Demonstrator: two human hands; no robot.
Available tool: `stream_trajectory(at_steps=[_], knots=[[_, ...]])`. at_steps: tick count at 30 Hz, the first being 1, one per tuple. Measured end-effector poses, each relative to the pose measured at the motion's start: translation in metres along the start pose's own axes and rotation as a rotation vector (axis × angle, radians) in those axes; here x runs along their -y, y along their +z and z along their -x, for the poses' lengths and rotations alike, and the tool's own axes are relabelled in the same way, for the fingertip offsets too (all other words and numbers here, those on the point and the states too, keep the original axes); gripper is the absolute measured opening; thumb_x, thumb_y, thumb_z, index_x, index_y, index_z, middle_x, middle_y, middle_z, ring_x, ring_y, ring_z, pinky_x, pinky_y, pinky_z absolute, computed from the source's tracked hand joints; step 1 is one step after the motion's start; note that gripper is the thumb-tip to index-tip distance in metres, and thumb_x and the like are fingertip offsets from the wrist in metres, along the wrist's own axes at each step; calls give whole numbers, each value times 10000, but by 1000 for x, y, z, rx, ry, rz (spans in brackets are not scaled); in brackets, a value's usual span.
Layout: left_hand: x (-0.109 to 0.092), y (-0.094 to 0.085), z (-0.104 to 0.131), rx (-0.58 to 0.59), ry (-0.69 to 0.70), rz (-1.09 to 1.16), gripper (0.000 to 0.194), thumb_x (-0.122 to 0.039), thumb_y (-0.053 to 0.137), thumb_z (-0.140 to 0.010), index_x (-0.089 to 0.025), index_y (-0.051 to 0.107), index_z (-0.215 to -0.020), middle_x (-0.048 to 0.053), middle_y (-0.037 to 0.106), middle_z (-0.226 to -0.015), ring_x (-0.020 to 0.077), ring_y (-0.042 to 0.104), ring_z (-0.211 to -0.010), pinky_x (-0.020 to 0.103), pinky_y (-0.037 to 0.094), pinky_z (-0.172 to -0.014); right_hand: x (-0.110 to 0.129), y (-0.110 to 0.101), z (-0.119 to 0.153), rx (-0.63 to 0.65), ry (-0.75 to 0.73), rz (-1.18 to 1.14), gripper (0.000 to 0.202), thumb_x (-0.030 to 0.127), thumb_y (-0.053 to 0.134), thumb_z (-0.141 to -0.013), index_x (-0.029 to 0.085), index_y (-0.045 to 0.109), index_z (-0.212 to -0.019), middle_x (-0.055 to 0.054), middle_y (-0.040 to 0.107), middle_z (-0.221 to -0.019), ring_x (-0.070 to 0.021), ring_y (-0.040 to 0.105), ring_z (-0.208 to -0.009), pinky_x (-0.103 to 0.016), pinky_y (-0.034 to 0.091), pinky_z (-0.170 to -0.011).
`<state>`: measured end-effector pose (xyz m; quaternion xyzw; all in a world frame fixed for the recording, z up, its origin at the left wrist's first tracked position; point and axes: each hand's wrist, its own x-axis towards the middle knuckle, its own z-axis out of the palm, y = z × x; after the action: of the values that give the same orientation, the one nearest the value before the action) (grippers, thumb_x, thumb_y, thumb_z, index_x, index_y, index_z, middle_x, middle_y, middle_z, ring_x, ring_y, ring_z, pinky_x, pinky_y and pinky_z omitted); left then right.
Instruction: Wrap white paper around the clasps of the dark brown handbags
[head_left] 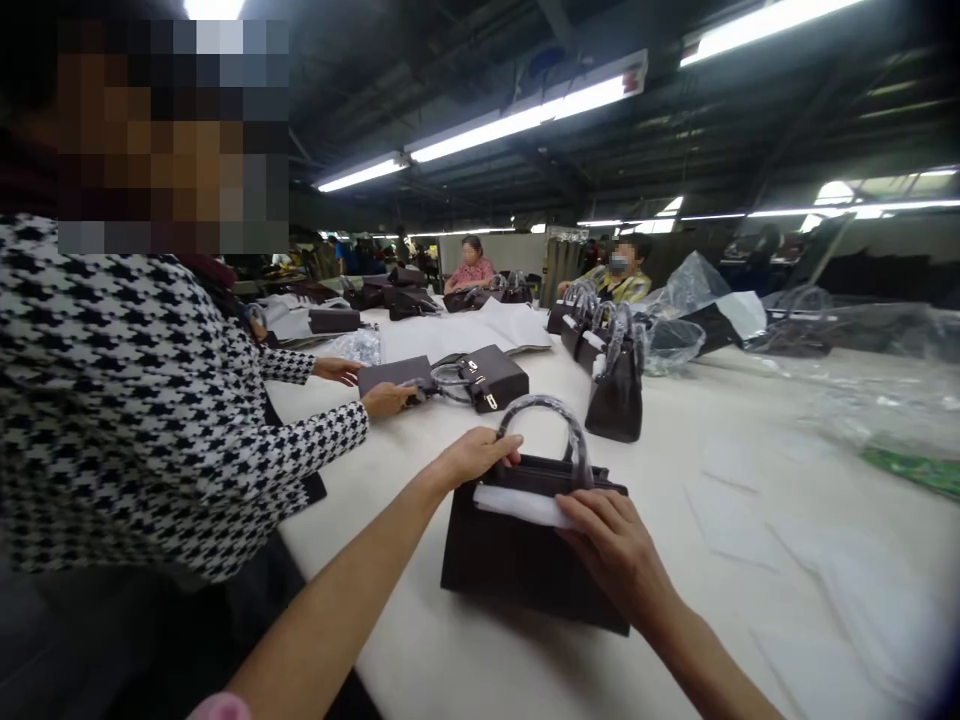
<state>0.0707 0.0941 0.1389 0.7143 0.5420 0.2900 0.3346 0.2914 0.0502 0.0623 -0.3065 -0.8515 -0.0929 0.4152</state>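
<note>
**Two hands on a dark handbag at a crowded counter**

The white counter (675, 560) runs away from the camera, its near left edge slanting beside the person's left forearm. To the right of the bag there is open surface, bare but for flat white sheets (750, 520). To the left the room is tight: a co-worker in a houndstooth top (135, 400) sits just beside the edge, that person's hands on a flat dark piece (394, 375) next to a bag lying on its side (491, 378).

No brand, label or writing can be read anywhere; a small metal clasp on the lying bag is too small to tell.

The dark handbag (517, 560) stands upright near the counter's front edge, its wrapped handle (551, 425) arching above it. The left hand (476, 458) closes its grip about the left foot of the handle, fingers curled over the bag's top rim. The right hand (615, 550) lies on the bag's right front, fingers spread and pressing white paper (517, 505) against the top edge.

Further back stands another upright bag (616, 400), with a row of bags (581, 320) and clear plastic wrapping (690, 300) beyond it.
</note>
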Motion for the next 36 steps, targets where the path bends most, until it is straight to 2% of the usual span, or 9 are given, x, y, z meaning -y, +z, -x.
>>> stream_trajectory(at_steps=[3,6,9,14,21,25,29,32,36], knots=[[-3,-2,27,-171,58,-10,453,-511,373,-816,-146,636,-872,48,643,-886,173,573,-844,286,437,-781,-2,1,5,2,-2,-35,265,233,539,-826,193,557,-1087,-82,610,-953,-222,538,-882,-397,456,-767],[7,6,66,-421,132,-69,438,-451,540,-755,-183,515,-1100,64,554,-1118,204,482,-1058,350,371,-936,-5,1,7,-1,0,-73,280,251,541,-824,205,556,-1100,-75,615,-945,-215,549,-865,-390,466,-758],[24,29,94,-598,302,-185,495,-358,677,-664,-194,495,-1093,82,530,-1127,229,453,-1098,398,383,-946,-6,1,8,7,4,-115,276,241,549,-819,202,550,-1093,-72,618,-937,-208,554,-850,-378,477,-742],[40,60,97,-710,445,-245,219,-196,587,-753,-201,539,-966,62,562,-965,193,514,-966,374,457,-850,-4,-4,11,-40,21,-135,172,223,575,-798,183,573,-966,-87,604,-951,-208,561,-852,-363,491,-739],[44,61,91,-762,588,-427,153,-79,498,-760,-194,581,-819,34,532,-807,153,490,-786,316,459,-700,-2,-11,14,-24,-26,-187,121,123,518,-816,184,573,-904,-75,576,-904,-164,550,-777,-295,477,-652],[53,57,97,-725,664,-579,181,-86,496,-767,-194,595,-873,49,533,-891,157,491,-848,316,460,-742,0,-14,14,-9,-2,-208,75,145,514,-825,187,554,-873,-69,574,-914,-168,539,-803,-311,462,-690],[57,53,103,-613,729,-616,202,-175,550,-759,-186,578,-959,98,524,-1040,212,482,-973,387,460,-812,5,-16,11,63,74,-153,65,245,560,-809,185,535,-810,-66,578,-898,-194,536,-825,-345,441,-716],[54,53,106,-610,707,-554,146,-186,561,-761,-191,573,-906,87,543,-1007,206,491,-944,386,469,-791,9,-14,7,37,142,-85,145,317,563,-807,181,533,-845,-51,582,-810,-191,537,-760,-346,426,-686],[46,58,109,-616,669,-522,117,-131,550,-769,-180,538,-874,53,566,-854,175,503,-837,341,476,-745,13,-13,10,88,85,-56,121,279,539,-830,189,548,-911,-36,578,-780,-174,526,-723,-338,402,-681]])
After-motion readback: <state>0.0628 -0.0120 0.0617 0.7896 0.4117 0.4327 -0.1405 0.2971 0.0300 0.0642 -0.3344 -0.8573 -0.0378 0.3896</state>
